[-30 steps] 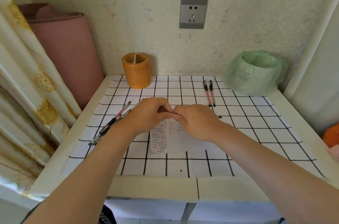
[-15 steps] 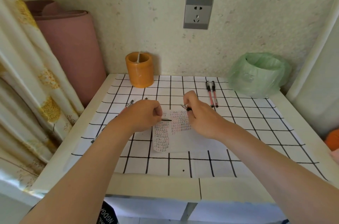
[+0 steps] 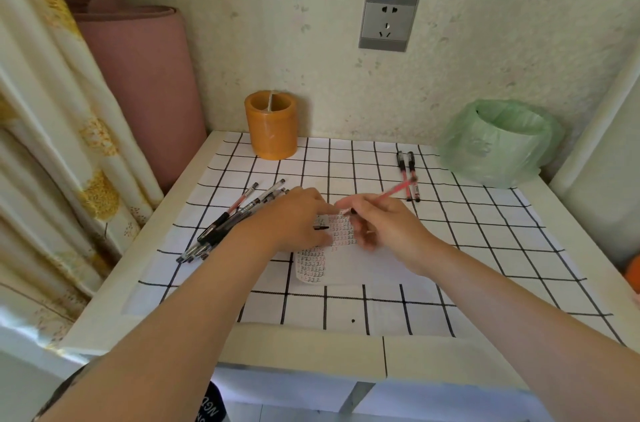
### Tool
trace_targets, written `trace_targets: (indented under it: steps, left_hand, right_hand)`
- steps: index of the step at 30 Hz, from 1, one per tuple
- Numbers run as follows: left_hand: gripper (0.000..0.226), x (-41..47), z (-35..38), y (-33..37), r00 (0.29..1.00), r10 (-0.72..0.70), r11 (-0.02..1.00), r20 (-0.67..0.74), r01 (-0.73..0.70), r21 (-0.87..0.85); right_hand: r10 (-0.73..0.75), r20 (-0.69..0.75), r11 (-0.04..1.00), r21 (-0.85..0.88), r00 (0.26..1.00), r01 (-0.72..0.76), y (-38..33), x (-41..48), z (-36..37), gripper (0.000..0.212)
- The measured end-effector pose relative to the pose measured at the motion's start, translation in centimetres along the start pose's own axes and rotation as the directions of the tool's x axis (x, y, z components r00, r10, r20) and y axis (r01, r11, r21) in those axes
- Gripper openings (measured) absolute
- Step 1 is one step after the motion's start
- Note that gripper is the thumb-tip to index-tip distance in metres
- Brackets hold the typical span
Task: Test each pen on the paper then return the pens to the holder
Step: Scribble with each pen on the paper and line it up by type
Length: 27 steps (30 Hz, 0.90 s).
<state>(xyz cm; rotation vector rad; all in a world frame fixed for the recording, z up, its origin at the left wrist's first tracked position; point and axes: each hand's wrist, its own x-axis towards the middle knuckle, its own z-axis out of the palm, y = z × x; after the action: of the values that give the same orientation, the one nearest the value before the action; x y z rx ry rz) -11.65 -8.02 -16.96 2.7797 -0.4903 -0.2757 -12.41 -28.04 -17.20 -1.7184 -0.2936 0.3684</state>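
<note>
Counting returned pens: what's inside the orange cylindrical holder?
Inside the orange cylindrical holder, one thin pale strip shows near the rim; the wall hides everything lower.

The paper (image 3: 349, 269) lies mid-counter (image 3: 304, 349). Left of the paper lies a bundle of pens (image 3: 239, 217); behind-left, against the wall, stands the holder (image 3: 271, 131). Behind-right lie two pens (image 3: 401, 163) side by side, with a bag-lined bin (image 3: 498, 148) farther right. Over the paper's far end, the right hand (image 3: 388, 231) holds a pen (image 3: 398, 188), beside the left hand (image 3: 294, 221).
</note>
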Motion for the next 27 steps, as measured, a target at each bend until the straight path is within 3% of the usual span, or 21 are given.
trace_targets:
  steps: [3, 8, 14, 27]
  left_hand:
    - [0.057, 0.1, 0.0, -0.1, 0.999, -0.004, 1.000, 0.038, 0.004, -0.002]
    - [0.050, 0.3, -0.3, 0.2, 0.999, -0.021, 1.000, 0.040, 0.021, -0.001]
    - [0.042, 0.8, 0.4, 0.5, 0.998, 0.001, 1.000, -0.069, -0.001, -0.008]
    - [0.047, 1.6, 0.9, 0.4, 0.998, -0.029, 0.997, -0.060, 0.025, -0.079]
  right_hand:
    - [0.044, -0.031, 0.996, -0.076, 0.999, -0.046, 0.5, -0.3, 0.4, 0.027]
    - [0.025, -0.041, 0.983, -0.178, 0.999, -0.032, 0.9, -0.4, 0.4, 0.019]
    - [-0.038, 0.003, 0.945, -0.324, 0.999, 0.037, 1.4, -0.1, 0.4, 0.010]
    - [-0.071, 0.019, 0.942, -0.329, 0.997, 0.073, 2.0, 0.3, 0.3, 0.016]
